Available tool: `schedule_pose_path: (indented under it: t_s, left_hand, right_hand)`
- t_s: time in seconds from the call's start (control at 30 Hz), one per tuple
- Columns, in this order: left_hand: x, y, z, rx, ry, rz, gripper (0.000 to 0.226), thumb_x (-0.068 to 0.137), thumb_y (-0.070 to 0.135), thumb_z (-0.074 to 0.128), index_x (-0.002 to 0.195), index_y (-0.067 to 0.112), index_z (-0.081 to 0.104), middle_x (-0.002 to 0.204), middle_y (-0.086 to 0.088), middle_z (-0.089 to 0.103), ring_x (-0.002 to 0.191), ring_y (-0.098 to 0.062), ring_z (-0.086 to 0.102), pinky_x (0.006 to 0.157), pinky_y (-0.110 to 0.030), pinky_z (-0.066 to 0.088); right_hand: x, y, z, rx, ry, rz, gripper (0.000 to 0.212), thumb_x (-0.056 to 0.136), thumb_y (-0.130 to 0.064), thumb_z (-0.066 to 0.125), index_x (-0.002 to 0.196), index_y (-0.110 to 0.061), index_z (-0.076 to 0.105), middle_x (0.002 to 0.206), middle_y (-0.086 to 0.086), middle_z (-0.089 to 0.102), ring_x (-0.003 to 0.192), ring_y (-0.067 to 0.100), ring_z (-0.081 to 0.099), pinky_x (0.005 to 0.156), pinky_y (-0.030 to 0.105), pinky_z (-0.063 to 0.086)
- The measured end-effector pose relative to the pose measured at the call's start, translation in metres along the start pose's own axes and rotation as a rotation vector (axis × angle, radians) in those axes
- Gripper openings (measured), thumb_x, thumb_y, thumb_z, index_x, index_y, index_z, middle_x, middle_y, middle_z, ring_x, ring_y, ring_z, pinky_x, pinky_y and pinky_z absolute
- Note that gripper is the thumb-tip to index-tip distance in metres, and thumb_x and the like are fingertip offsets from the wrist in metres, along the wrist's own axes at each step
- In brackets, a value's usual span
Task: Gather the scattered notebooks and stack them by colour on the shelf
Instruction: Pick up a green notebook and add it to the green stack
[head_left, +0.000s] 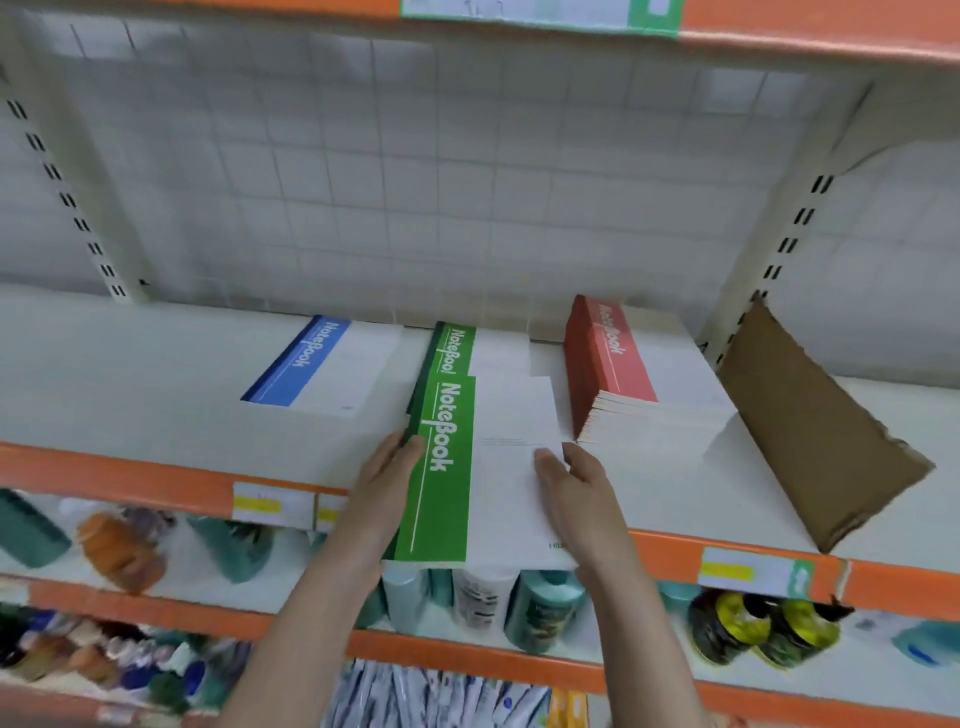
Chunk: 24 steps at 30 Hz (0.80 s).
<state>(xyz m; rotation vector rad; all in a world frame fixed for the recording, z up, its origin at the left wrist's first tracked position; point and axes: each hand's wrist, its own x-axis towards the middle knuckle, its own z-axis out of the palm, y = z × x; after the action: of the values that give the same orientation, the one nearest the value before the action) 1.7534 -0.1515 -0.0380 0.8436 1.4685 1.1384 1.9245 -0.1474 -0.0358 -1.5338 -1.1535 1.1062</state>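
Note:
A green-and-white notebook hangs over the front edge of the white shelf, partly overlapping the green stack behind it. My left hand grips its green spine edge, thumb on top. My right hand holds the white right side of the cover, thumb lying on it. A blue notebook lies flat to the left. A thick red stack stands to the right, close to my right hand.
A brown cardboard sheet leans at the shelf's right end. Orange rails with price tags front each shelf. Bottles and jars fill the shelf below. A wire grid backs the shelf.

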Motion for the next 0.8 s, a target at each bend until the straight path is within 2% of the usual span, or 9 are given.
schedule_pose_path:
  t_s: [0.07, 0.13, 0.23, 0.33, 0.47, 0.57, 0.7, 0.73, 0.8]
  left_hand:
    - [0.004, 0.0, 0.002, 0.155, 0.073, 0.13, 0.02, 0.099, 0.032, 0.042, 0.097, 0.029, 0.062, 0.103, 0.004, 0.065, 0.085, -0.007, 0.06, 0.062, -0.023, 0.043]
    - [0.01, 0.002, 0.002, 0.357, 0.122, 0.273, 0.03, 0.1, 0.022, 0.039, 0.08, 0.027, 0.061, 0.084, 0.005, 0.066, 0.075, -0.007, 0.06, 0.056, -0.015, 0.04]
    - [0.025, 0.006, 0.003, 0.484, 0.166, 0.34, 0.032, 0.099, 0.017, 0.04, 0.079, 0.014, 0.065, 0.074, 0.0, 0.066, 0.066, -0.01, 0.06, 0.048, -0.007, 0.037]
    - [0.046, 0.014, 0.005, 0.444, 0.14, 0.336, 0.033, 0.099, 0.016, 0.04, 0.082, 0.013, 0.068, 0.076, -0.004, 0.069, 0.07, -0.016, 0.065, 0.057, -0.018, 0.045]
    - [0.08, 0.032, 0.011, 0.489, 0.113, 0.346, 0.033, 0.099, 0.016, 0.039, 0.081, 0.013, 0.067, 0.075, -0.003, 0.069, 0.065, -0.01, 0.065, 0.052, -0.018, 0.045]
    - [0.112, 0.048, 0.017, 0.578, 0.11, 0.384, 0.031, 0.097, 0.016, 0.039, 0.082, 0.016, 0.066, 0.074, 0.002, 0.067, 0.066, -0.009, 0.063, 0.048, -0.016, 0.042]
    - [0.147, 0.058, 0.021, 0.674, 0.095, 0.402, 0.03, 0.096, 0.013, 0.038, 0.083, 0.012, 0.066, 0.071, 0.003, 0.064, 0.061, -0.011, 0.062, 0.041, -0.008, 0.037]
    - [0.154, 0.058, 0.022, 0.699, 0.092, 0.395, 0.03, 0.095, 0.013, 0.039, 0.084, 0.008, 0.066, 0.072, -0.001, 0.065, 0.062, -0.013, 0.062, 0.044, -0.011, 0.04]
    - [0.164, 0.057, 0.022, 0.746, 0.088, 0.388, 0.03, 0.094, 0.011, 0.039, 0.084, 0.001, 0.066, 0.076, -0.011, 0.067, 0.066, -0.021, 0.064, 0.052, -0.023, 0.045]
  right_hand:
    - [0.009, 0.003, 0.0, -0.005, -0.007, 0.011, 0.024, 0.097, -0.021, 0.046, 0.102, -0.001, 0.058, 0.094, 0.019, 0.064, 0.08, 0.026, 0.061, 0.064, 0.028, 0.043]
    - [0.018, 0.006, 0.001, 0.002, -0.024, 0.025, 0.026, 0.097, -0.021, 0.047, 0.101, 0.002, 0.058, 0.097, 0.024, 0.064, 0.074, 0.023, 0.056, 0.062, 0.029, 0.041]
    - [0.034, 0.005, 0.005, -0.015, -0.016, 0.011, 0.029, 0.095, -0.023, 0.048, 0.087, 0.002, 0.061, 0.074, 0.014, 0.06, 0.067, 0.02, 0.05, 0.06, 0.028, 0.037]
    - [0.054, -0.001, 0.008, -0.081, 0.094, -0.059, 0.024, 0.095, -0.022, 0.049, 0.076, -0.016, 0.062, 0.071, -0.005, 0.057, 0.072, 0.017, 0.051, 0.065, 0.025, 0.036]
    - [0.081, -0.011, 0.015, -0.159, 0.133, -0.081, 0.029, 0.087, -0.002, 0.042, 0.062, -0.009, 0.054, 0.057, 0.001, 0.044, 0.062, 0.019, 0.04, 0.058, 0.027, 0.031]
    - [0.103, -0.023, 0.023, -0.18, 0.177, -0.07, 0.034, 0.083, 0.003, 0.04, 0.053, -0.014, 0.04, 0.049, -0.004, 0.033, 0.055, 0.018, 0.03, 0.054, 0.025, 0.028]
    - [0.13, -0.032, 0.034, -0.297, 0.181, -0.05, 0.018, 0.085, -0.002, 0.04, 0.069, -0.005, 0.048, 0.064, 0.006, 0.045, 0.058, 0.022, 0.039, 0.056, 0.03, 0.044]
    - [0.135, -0.033, 0.036, -0.333, 0.162, -0.045, 0.017, 0.086, -0.003, 0.04, 0.071, -0.005, 0.046, 0.071, 0.009, 0.047, 0.062, 0.024, 0.042, 0.059, 0.032, 0.047]
    - [0.144, -0.033, 0.041, -0.386, 0.13, -0.037, 0.022, 0.087, -0.003, 0.04, 0.065, -0.008, 0.039, 0.082, 0.011, 0.044, 0.068, 0.023, 0.041, 0.061, 0.028, 0.04]
